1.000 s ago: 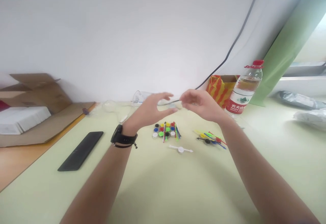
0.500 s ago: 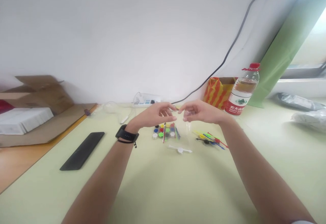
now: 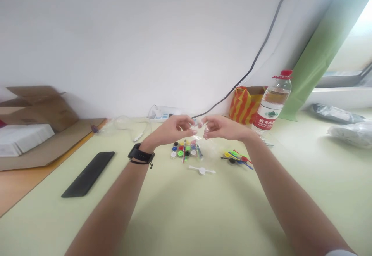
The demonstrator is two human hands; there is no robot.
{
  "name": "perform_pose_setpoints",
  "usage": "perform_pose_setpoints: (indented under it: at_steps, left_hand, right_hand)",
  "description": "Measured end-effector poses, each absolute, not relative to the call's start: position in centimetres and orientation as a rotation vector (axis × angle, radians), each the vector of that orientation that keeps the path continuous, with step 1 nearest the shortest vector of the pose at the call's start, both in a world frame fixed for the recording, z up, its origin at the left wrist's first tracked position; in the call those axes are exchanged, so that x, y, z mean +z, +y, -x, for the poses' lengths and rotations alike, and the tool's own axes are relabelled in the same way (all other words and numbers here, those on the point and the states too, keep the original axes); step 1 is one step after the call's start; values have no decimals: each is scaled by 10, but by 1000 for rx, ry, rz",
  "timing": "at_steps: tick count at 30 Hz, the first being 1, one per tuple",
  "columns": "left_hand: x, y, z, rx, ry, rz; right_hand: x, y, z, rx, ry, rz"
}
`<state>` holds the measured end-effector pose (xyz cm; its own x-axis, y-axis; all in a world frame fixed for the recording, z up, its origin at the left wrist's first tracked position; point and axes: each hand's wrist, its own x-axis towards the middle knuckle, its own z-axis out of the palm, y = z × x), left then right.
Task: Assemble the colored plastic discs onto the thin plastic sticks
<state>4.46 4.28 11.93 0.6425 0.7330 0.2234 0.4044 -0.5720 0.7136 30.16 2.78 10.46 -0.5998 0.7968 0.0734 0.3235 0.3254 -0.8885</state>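
Observation:
My left hand (image 3: 176,128) and my right hand (image 3: 225,128) face each other above the table, fingertips a small gap apart. Thumbs and fingers of both pinch a crumpled clear plastic bag (image 3: 207,143), whose film glints between and below them. Beneath the left hand lies a cluster of small round discs (image 3: 180,153) in several colours, with thin coloured pointer sticks (image 3: 198,149) across them. A white arrow spinner (image 3: 202,171) rests alone in front of the cluster. Below my right hand is a pile of coloured arrow spinners (image 3: 236,160).
A black flat slab (image 3: 88,174) lies at left, beside cardboard (image 3: 71,135) bearing white blocks (image 3: 26,137). At the back stand a power strip (image 3: 162,117), a red-yellow bag (image 3: 244,104) and a water bottle (image 3: 271,104). Plastic packages (image 3: 351,134) lie at right.
The view has shifted slightly, so everything sits a little further left. Between my hands, the clear film has changed shape. The discs and spinners stay put on the table.

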Motion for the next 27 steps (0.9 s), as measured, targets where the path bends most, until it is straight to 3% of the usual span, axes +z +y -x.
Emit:
perform_pose_setpoints:
  at_steps: [6,15,20,27]
  left_hand:
    - [112,48,-49,622,894,-2195]
    - [117,69,-5,625,1087,-2201]
    - [130,44,-36,1231,1137,-2509]
    - [145,-14,-78,815,603,-2714]
  right_hand:
    - [109,25,-303,1134,-2236,1031]
    - [101,39,-344,1261,-2047,1074]
    - [111,29,-332,1235,-1944,1022]
    - [125,13,-310,1373,-1943,877]
